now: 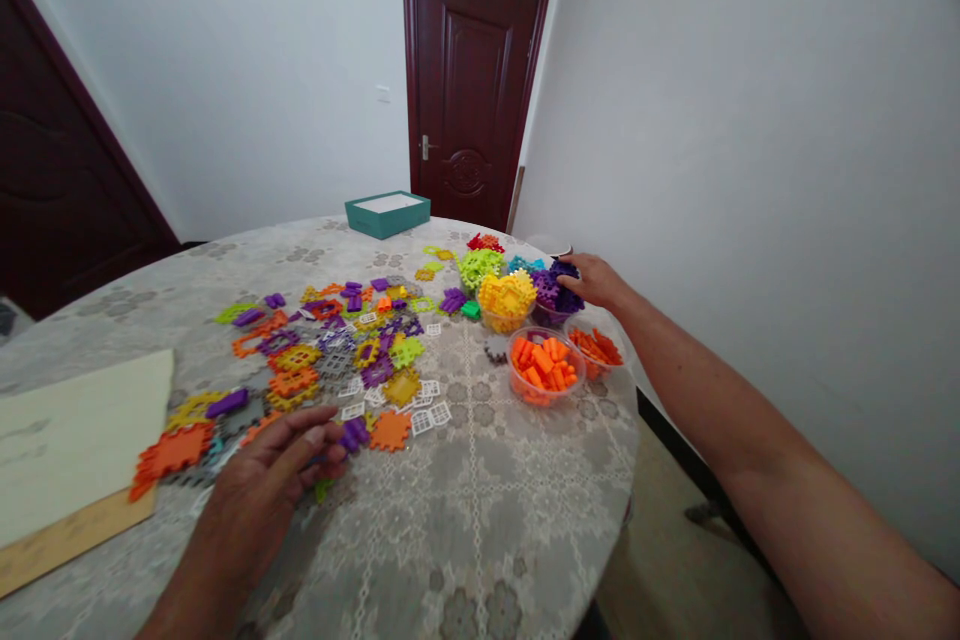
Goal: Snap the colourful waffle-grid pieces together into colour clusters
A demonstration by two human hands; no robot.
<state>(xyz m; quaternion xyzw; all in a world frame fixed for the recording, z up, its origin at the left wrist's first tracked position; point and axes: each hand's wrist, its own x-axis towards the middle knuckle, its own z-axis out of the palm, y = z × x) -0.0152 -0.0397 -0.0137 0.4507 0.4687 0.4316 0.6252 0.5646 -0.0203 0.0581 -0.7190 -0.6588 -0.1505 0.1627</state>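
My right hand reaches to the bowl of purple pieces, its fingers on the dark purple ones at the top; whether they grip a piece is too small to tell. Near the table's left front, my left hand hovers with curled fingers beside a purple piece and an orange square piece; what lies between its fingers cannot be made out. Bowls of yellow pieces, lime green pieces, orange blocks and flat orange-red pieces stand around the purple bowl.
Mixed loose pieces spread over the left middle of the patterned round table. A teal box stands at the far edge. At the left lies a pale board. White window-like pieces lie near the centre.
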